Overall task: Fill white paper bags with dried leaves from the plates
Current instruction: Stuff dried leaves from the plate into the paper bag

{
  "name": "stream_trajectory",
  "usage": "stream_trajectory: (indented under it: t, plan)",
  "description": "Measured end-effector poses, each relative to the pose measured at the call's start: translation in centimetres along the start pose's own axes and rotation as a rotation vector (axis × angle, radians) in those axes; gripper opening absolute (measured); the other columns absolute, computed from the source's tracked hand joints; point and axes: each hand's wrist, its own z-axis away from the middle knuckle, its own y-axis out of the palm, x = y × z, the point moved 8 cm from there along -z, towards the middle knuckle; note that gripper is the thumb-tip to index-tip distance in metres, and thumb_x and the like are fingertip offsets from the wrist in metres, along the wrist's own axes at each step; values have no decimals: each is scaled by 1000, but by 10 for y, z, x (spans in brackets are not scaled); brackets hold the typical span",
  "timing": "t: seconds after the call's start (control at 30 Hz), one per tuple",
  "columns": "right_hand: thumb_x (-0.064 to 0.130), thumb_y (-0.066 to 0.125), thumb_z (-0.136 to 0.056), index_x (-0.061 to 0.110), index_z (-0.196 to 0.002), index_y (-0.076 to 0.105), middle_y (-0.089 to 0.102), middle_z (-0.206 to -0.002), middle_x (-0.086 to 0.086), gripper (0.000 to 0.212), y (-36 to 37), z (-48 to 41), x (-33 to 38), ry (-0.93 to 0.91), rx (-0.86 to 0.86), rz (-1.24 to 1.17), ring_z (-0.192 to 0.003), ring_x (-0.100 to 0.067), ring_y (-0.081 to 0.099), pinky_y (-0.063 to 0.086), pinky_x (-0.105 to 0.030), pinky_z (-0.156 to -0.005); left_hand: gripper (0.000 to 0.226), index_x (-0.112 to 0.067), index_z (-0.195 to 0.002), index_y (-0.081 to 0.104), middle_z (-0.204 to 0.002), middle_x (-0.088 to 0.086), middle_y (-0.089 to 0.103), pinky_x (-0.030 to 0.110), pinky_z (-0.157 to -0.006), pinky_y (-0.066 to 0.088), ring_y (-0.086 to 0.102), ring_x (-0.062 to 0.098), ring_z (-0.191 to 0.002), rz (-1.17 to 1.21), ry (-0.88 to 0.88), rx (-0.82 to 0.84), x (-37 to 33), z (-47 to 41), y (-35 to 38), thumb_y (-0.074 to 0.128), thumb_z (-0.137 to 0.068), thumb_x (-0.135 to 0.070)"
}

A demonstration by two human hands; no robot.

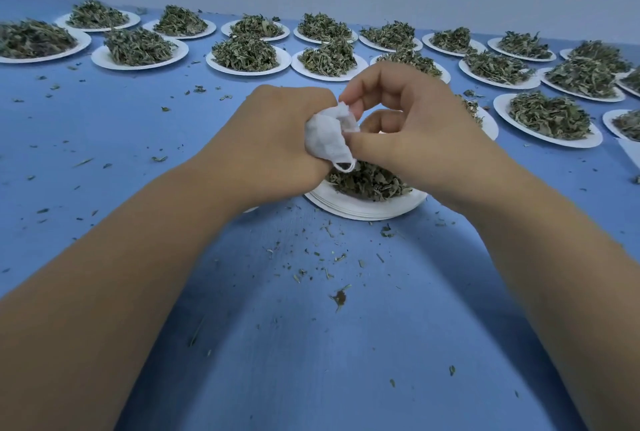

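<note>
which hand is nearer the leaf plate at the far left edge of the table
Left. The left hand, gripping the bag, is right of that plate; the right hand is farther right.

A small white paper bag (329, 139), crumpled and bulging, is pinched between the left hand (277, 132) and right hand (408, 125). It sits just above a stack of white plates (363, 213) holding a low heap of dried leaves (367, 183). Farther back, rows of plates (249, 72) each carry a tall green pile.
</note>
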Motion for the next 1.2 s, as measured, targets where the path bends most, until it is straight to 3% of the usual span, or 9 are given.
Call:
stream_trajectory:
  t: [0.23,0.37,0.47,0.53,0.63,0.77,0.93,1.07,1.2]
  plan:
    - [20,78,-72,25,-95,61,64,-87,6,29,1,-3,4,-63,-61,217,-65,-16,57,50,-32,-65,36,-39,-69,43,-56,-15,47,21,-47,25,48,-3,-59,-98,34,61,-11,2,3,65,-67,-10]
    - [24,77,-83,26,-98,64,67,-90,13,20,-16,-4,3,-115,-52,235,-81,-5,65,42,-11,-66,25,-33,-74,46,-63,-11,49,27,-51,31,46,5,-59,-146,-46,20,8,0,-3,69,-75,-22]
    - [42,71,-90,42,-110,66,64,-110,25,21,-29,-2,-10,-62,25,502,-103,10,57,38,-8,-74,23,-31,-79,48,-71,-9,55,30,-54,38,51,6,-68,-181,-133,9,26,-2,-3,70,-79,-35]
    - [50,71,-87,51,-115,65,60,-107,34,28,-23,1,-22,7,162,624,-102,18,53,37,-7,-73,27,-32,-93,50,-84,-8,59,34,-62,48,55,14,-76,-170,-197,54,36,-3,1,71,-79,-39]
    - [39,78,-85,50,-109,69,57,-84,35,28,-17,0,-26,-8,179,703,-86,22,56,35,2,-64,46,-34,-115,44,-98,-2,60,37,-65,49,57,17,-82,-126,-285,143,46,-2,8,72,-79,-33]
    - [23,82,-84,37,-98,78,66,-82,24,21,-26,-1,-19,-40,30,606,-70,20,57,38,3,-66,45,-32,-114,43,-91,-10,54,30,-54,35,51,6,-77,-73,-340,153,51,0,6,71,-79,-29]
    - [12,77,-85,31,-98,79,71,-96,20,24,-35,2,0,-121,-111,445,-83,9,65,49,-8,-71,40,-26,-115,53,-98,-4,55,24,-60,40,52,21,-87,-174,-289,132,45,-1,4,70,-80,-33]
    - [4,72,-88,28,-101,79,74,-100,16,28,-17,6,10,-194,-10,420,-90,-1,66,53,-19,-79,31,-25,-105,53,-87,-9,54,27,-58,40,52,22,-84,-145,-246,109,36,-1,10,69,-79,-30]
    - [8,72,-88,39,-98,75,75,-95,17,33,-6,5,8,-174,47,404,-77,-10,67,49,-15,-72,30,-28,-99,49,-81,-10,50,28,-55,36,49,15,-76,-137,-210,116,28,-1,16,70,-78,-27]
